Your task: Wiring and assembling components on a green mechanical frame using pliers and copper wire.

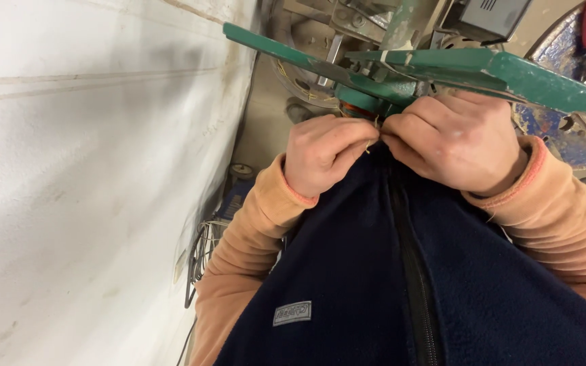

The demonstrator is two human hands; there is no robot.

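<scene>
Landmark: the green frame [442, 71], a painted metal arm assembly that spans the top of the view.
Left hand [323, 154]: just below the frame's middle, fingers curled nearly closed, thumb and forefinger pinched on a thin wire [376, 123].
Right hand [452, 139]: just below the frame, right of its middle, touching the left hand at the fingertips; fingers [401, 129] bent tight and pinched on the same wire.
Wire: between the two hands' fingertips, right under the frame and next to an orange coil [355, 108] (only a sliver of it shows beneath the frame).
Done so far: judging by the pinch, the wire end is already gathered and held by both hands close to the coil.
Left to do: I cannot tell whether the wire is being twisted, joined or threaded; no finished joint shows, so the work at the coil looks unfinished.
Below the frame: a navy fleece [388, 271] with a zip and orange sleeves [252, 237].
Left of the frame: a pale wall [89, 169], with loose dark cables [197, 261] at its foot.
Right of the frame: a worn blue disc [564, 129].
</scene>
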